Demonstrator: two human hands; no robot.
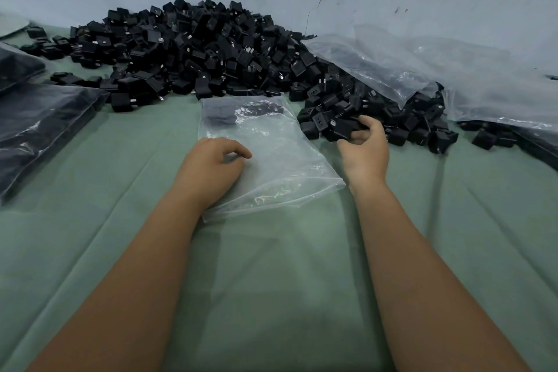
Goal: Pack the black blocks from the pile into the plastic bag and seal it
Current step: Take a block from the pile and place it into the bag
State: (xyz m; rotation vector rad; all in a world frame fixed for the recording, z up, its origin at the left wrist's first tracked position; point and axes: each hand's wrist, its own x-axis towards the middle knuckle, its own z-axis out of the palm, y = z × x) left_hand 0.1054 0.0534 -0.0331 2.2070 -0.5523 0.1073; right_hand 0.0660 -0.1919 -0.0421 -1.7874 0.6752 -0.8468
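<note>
The left hand [211,164] rested with bent fingers on the clear plastic bag [271,154] lying on the green cloth [271,281], while the right hand [363,146] grabbed small black blocks [341,127] from the big pile [193,51].

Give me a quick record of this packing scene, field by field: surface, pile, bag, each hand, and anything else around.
surface: green cloth
pile: black blocks heaped against the wall
bag: clear plastic bag lying flat, a few blocks inside at its far end
left hand: left hand rests on the bag
right hand: right hand grips blocks at the pile's edge
other: filled bags at left; loose plastic sheeting at right
</note>
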